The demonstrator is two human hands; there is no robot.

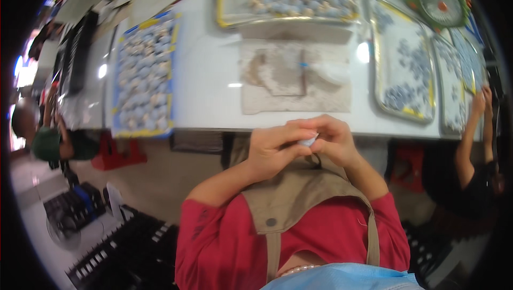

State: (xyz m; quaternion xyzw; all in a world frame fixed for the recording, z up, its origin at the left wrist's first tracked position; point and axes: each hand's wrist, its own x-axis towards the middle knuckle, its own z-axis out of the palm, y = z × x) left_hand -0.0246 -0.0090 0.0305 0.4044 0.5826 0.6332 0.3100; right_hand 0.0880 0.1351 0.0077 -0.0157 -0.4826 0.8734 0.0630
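Close to the table's near edge, my left hand (275,148) and my right hand (337,140) meet with fingertips pinched together. Between them sits a small pale blue-white piece (308,142), mostly covered by the fingers, so its exact kind does not show. Both hands are closed on it. Just beyond them lies a worn, beige sheet (256,103) with grey and brown smudges. On the sheet are a thin dark brown strip (304,84) with a blue spot and a whitish blurred item (331,72).
A blue-and-yellow-edged tray (172,65) of rounded pale pieces stands at left, another full tray (220,6) at the back. On the right are a tray (377,65) with grey-blue pieces and a green fan (439,4). Co-workers sit at both sides, near red stools (120,153).
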